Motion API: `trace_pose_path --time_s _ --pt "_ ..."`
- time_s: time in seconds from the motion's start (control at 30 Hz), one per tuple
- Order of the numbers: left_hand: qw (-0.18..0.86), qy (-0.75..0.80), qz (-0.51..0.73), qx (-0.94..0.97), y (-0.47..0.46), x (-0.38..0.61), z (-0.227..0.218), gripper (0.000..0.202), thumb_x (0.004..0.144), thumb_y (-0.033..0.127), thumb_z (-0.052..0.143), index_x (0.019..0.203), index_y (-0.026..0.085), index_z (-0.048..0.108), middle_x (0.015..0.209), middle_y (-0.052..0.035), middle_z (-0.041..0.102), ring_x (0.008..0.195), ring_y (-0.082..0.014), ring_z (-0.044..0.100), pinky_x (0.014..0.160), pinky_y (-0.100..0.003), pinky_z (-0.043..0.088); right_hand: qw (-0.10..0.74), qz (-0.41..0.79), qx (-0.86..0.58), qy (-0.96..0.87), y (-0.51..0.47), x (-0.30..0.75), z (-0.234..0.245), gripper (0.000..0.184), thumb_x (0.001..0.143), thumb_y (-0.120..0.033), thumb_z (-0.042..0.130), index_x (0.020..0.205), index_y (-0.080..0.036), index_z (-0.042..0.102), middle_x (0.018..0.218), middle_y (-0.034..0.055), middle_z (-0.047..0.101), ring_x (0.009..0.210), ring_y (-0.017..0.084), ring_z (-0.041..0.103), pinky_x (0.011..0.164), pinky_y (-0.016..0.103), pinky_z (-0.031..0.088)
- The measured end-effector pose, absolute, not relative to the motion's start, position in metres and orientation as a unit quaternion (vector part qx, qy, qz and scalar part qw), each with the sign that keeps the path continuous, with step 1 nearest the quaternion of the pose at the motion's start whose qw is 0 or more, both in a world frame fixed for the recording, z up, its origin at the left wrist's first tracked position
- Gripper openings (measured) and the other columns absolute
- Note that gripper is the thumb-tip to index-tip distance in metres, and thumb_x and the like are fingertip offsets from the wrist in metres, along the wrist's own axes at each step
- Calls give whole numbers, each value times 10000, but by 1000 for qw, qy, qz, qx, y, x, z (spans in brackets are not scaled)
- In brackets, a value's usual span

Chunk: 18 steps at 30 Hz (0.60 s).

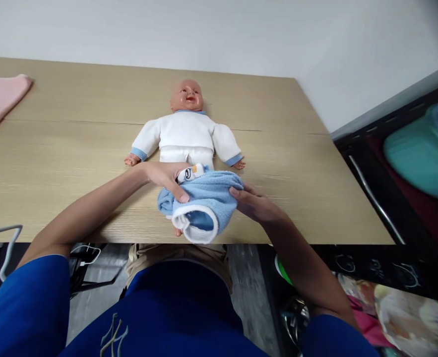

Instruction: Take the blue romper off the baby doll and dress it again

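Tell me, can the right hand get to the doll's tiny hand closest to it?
Probably yes: the right hand is close to the doll's hand, with nothing blocking, but it's gripping the blue garment.

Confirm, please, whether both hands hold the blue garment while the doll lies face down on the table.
Not quite: the head view shows the doll lying face up on the table; the left hand and right hand hold the blue garment.
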<state>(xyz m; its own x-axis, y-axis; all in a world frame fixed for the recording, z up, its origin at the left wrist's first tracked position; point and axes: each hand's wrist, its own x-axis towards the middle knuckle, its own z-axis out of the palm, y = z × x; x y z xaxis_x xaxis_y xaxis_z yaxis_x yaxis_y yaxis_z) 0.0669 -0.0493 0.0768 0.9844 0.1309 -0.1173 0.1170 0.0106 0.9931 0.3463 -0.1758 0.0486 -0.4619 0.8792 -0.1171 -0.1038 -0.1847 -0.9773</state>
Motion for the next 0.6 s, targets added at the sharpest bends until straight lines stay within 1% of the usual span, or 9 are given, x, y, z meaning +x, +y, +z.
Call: trace_pose_path --time_s 0.03,0.1,0.2,0.27,0.37,0.43,0.47,0.53,0.6 --pt "705 91 6 703 -49 67 76 664 659 680 1110 1051 201 867 930 -77 868 827 -294 817 787 -401 718 359 676 -377 -521 -176 346 48 517 983 -739 866 1268 -308 849 1228 35 862 1208 258 794 1111 406 641" --pt "693 97 22 714 -49 69 74 618 738 691 1067 1072 209 873 935 -78 873 893 -309 839 885 -433 733 318 678 -376 -546 -176 344 51 541 1008 -732 843 1325 -294 839 1273 53 863 1256 261 785 1119 399 646" --pt "667 94 30 739 -49 70 75 556 887 714 961 1111 211 888 1004 -91 891 1059 -327 856 1055 -465 709 227 699 -313 -601 -177 342 59 579 978 -718 886 1310 -247 836 1194 55 866 1125 242 798 1017 365 677" --pt "656 90 21 749 -49 70 75 527 964 708 897 1137 210 891 1072 -95 903 1120 -321 852 1095 -454 690 197 707 -286 -616 -180 341 62 547 951 -673 934 1264 -235 838 1135 41 859 1045 222 791 979 349 682" --pt "655 98 16 749 -51 69 73 511 1009 691 861 1175 209 884 1167 -99 906 1122 -304 850 1054 -411 686 237 696 -318 -598 -185 340 58 523 915 -622 981 1245 -245 831 1171 43 858 1088 233 792 1034 368 683" --pt "660 119 22 742 -52 68 71 532 1001 708 866 1171 204 878 1161 -104 903 1051 -289 850 964 -381 690 286 695 -344 -563 -189 339 51 562 882 -617 1002 1284 -266 823 1232 49 861 1159 258 800 1077 396 684" --pt "666 130 26 734 -53 67 70 556 995 730 862 1170 202 875 1137 -106 901 1005 -281 847 915 -370 688 307 701 -347 -542 -191 338 47 558 877 -624 997 1279 -277 824 1234 50 862 1162 271 808 1068 411 693" --pt "688 145 37 710 -53 65 66 635 960 797 860 1174 199 871 1094 -114 894 943 -275 836 860 -368 686 342 724 -333 -498 -193 335 42 470 907 -653 937 1179 -284 830 1151 50 858 1063 289 822 965 438 727" --pt "715 136 46 684 -51 64 63 755 827 865 932 1171 196 870 1082 -125 892 934 -289 832 857 -388 694 365 746 -310 -462 -193 331 38 416 950 -671 851 1097 -283 818 1096 58 847 957 298 818 847 456 740"
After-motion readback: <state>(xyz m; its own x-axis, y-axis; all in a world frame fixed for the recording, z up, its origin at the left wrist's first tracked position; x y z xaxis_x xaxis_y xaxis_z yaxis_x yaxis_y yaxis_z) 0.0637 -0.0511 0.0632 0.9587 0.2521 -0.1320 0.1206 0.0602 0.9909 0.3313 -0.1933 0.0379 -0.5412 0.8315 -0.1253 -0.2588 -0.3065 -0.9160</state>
